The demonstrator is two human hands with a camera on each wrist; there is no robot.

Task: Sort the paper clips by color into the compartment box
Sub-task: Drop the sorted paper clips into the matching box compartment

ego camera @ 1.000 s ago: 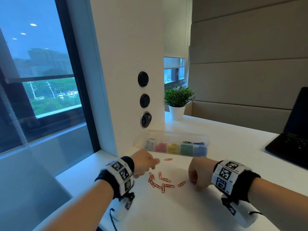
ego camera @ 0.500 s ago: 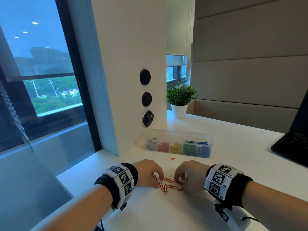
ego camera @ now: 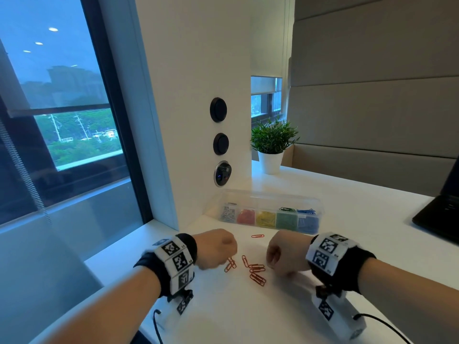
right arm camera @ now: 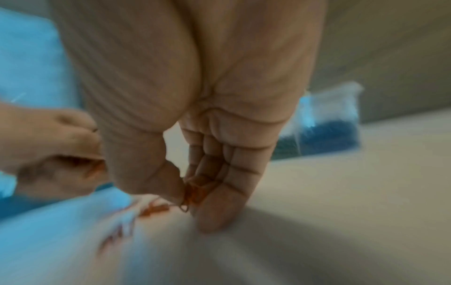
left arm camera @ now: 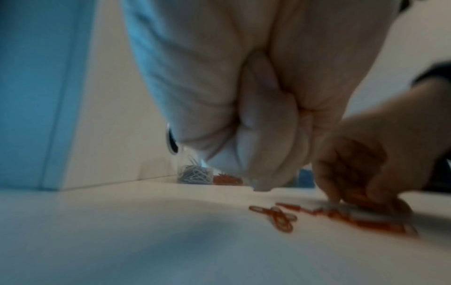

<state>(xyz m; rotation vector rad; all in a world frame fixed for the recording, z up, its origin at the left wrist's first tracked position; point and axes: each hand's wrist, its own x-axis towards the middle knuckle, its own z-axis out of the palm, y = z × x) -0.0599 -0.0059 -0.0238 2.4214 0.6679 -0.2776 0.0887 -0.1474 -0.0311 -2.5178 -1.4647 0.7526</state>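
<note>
Several loose red paper clips point(ego camera: 257, 271) lie bunched on the white table between my hands, a pair point(ego camera: 230, 264) lies by the left fingertips, and one point(ego camera: 257, 236) lies alone farther back. My right hand point(ego camera: 272, 260) touches the table at the bunch's right edge; the right wrist view shows its thumb and fingers pinching red clips point(right arm camera: 195, 190). My left hand point(ego camera: 227, 259) is curled, fingertips just above the table, and red shows among its fingers point(right arm camera: 96, 166). The clear compartment box point(ego camera: 265, 194) stands behind, with grey, red, yellow, green and blue clips in separate compartments.
A white pillar point(ego camera: 198, 120) with round black sockets rises just left of the box. A potted plant point(ego camera: 272, 145) stands behind it. A black laptop point(ego camera: 437, 214) sits at the far right. Wrist camera cables trail on the table near the front edge.
My hands closed in on the scattered red clips and now sit a little apart again. The clips are bunched tighter than a second ago, and the right hand has taken some up.
</note>
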